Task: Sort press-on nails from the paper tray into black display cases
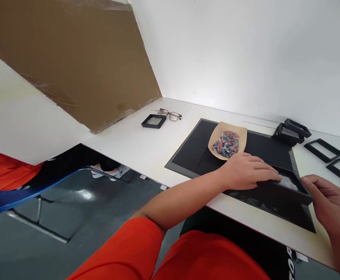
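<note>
A black framed box (286, 186) with a clear film centre lies on the black mat (196, 149) near the table's front edge. My left hand (247, 171) rests on its left side, fingers curled over the top edge. At the box's right end my right hand (323, 196) holds the corner with thumb and fingers. Just behind my left hand sits a tan paper tray (216, 136) filled with small pink and blue pieces (226, 144).
Stacked black frames (291, 131) and two open black frame halves (323, 149) lie at the right. Another black box (154, 121) and a pair of glasses (171, 114) sit at the back left. A cardboard sheet (79, 58) leans on the wall; a blue chair (26, 190) stands left.
</note>
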Motion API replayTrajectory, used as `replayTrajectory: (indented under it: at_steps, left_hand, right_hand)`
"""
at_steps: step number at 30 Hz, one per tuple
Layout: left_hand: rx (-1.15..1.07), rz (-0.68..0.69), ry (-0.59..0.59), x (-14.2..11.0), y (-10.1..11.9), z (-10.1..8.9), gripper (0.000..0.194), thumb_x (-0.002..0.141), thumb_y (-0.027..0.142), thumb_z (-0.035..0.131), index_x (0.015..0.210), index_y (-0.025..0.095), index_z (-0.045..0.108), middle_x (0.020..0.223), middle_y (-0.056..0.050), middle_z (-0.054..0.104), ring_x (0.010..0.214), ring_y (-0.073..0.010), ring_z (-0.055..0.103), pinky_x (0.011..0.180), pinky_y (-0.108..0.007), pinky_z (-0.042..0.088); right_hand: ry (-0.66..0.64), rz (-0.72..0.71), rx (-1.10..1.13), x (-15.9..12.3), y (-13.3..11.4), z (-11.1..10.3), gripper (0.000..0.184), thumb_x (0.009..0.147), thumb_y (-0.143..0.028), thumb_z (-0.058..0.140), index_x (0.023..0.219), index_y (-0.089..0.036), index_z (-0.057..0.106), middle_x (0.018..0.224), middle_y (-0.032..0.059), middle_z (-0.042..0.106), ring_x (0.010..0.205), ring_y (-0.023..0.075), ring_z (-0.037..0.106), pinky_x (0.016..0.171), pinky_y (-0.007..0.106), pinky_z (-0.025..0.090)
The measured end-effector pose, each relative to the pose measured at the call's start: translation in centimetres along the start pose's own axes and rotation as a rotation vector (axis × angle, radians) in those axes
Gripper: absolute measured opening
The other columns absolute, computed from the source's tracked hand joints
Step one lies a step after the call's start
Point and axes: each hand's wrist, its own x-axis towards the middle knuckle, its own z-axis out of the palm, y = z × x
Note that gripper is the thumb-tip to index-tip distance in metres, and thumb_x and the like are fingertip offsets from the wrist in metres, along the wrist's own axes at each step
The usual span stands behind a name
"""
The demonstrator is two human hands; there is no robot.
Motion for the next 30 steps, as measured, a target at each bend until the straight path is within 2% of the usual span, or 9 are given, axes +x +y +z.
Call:
replayTrajectory:
  at_steps: [6,8,11,13,18,21,23,25,30]
  left_hand:
    - [0.050,0.141,0.209,-1.6,-0.9,-0.6,0.034,0.111,0.020,0.055,0.126,0.036,0.082,0.136,0.005,0.083,0.128,-0.0136,0.076,0.091,-0.025,0.060]
    - [0.077,0.092,0.272,-3.5,-1.8,-1.2,0.030,0.112,0.025,0.056,0.122,0.036,0.082,0.123,0.003,0.086,0.119,-0.0138,0.078,0.094,-0.026,0.061]
    - [0.122,-0.174,0.321,-8.4,-3.8,-3.0,0.020,0.106,0.039,0.063,0.107,0.035,0.082,0.101,0.002,0.085,0.100,-0.0154,0.079,0.092,-0.028,0.064]
    - [0.184,-0.346,0.372,-12.7,-5.6,-4.8,0.021,0.101,0.042,0.063,0.100,0.032,0.080,0.098,-0.002,0.084,0.096,-0.0201,0.077,0.089,-0.034,0.065]
    - [0.376,-0.926,0.519,-24.0,-10.4,-10.4,0.022,0.101,0.036,0.059,0.106,0.025,0.077,0.108,-0.011,0.079,0.109,-0.0326,0.072,0.097,-0.050,0.061]
    - [0.423,-1.193,0.484,-29.1,-12.5,-12.1,0.023,0.105,0.039,0.060,0.103,0.023,0.077,0.107,-0.009,0.076,0.117,-0.0361,0.069,0.103,-0.055,0.059]
    - [0.425,-1.330,0.414,-31.2,-13.4,-12.3,0.023,0.107,0.040,0.064,0.108,0.020,0.077,0.113,-0.009,0.076,0.120,-0.0329,0.069,0.106,-0.053,0.060]
    - [0.416,-1.434,0.329,-32.5,-14.2,-11.9,0.033,0.107,0.044,0.071,0.126,0.017,0.073,0.130,-0.010,0.073,0.121,-0.0283,0.071,0.106,-0.051,0.062]
    - [0.386,-1.581,0.205,-32.5,-16.8,-11.1,0.043,0.107,0.043,0.074,0.142,0.018,0.067,0.143,-0.012,0.069,0.125,-0.0285,0.071,0.105,-0.051,0.065]
  right_hand:
    - [-0.017,-0.083,-0.096,0.6,0.8,0.5,0.061,0.089,-0.083,0.069,0.064,-0.027,0.069,0.059,0.0031,0.060,0.054,0.0208,0.052,0.049,0.034,0.045]
    - [-0.049,-0.112,-0.130,0.8,0.8,0.7,0.056,0.087,-0.079,0.072,0.066,-0.028,0.070,0.062,0.0026,0.064,0.056,0.0209,0.056,0.051,0.033,0.047]
    - [-0.089,-0.145,-0.172,0.6,0.6,0.9,0.046,0.088,-0.070,0.076,0.070,-0.028,0.071,0.067,0.0022,0.067,0.059,0.0212,0.058,0.053,0.033,0.050]
    - [-0.092,-0.159,-0.191,0.4,0.5,1.0,0.043,0.089,-0.067,0.075,0.071,-0.029,0.071,0.066,0.0016,0.063,0.059,0.0211,0.057,0.053,0.034,0.050]
    - [-0.020,-0.162,-0.237,-0.2,-0.1,0.9,0.045,0.093,-0.065,0.071,0.067,-0.029,0.066,0.059,0.0007,0.054,0.055,0.0202,0.050,0.052,0.035,0.046]
    - [0.021,-0.161,-0.266,-0.3,-0.4,0.7,0.046,0.093,-0.065,0.070,0.066,-0.029,0.063,0.057,0.0000,0.051,0.051,0.0188,0.045,0.050,0.035,0.043]
    - [0.030,-0.164,-0.279,-0.2,-0.4,0.6,0.046,0.090,-0.066,0.071,0.065,-0.029,0.064,0.056,-0.0004,0.050,0.049,0.0177,0.041,0.048,0.035,0.041]
    - [0.028,-0.168,-0.285,0.1,-0.1,0.6,0.047,0.087,-0.069,0.074,0.065,-0.029,0.065,0.055,-0.0006,0.050,0.047,0.0167,0.038,0.046,0.035,0.039]
    - [-0.025,-0.181,-0.284,1.0,0.8,0.4,0.052,0.080,-0.076,0.079,0.060,-0.029,0.070,0.051,-0.0003,0.054,0.043,0.0173,0.042,0.042,0.035,0.038]
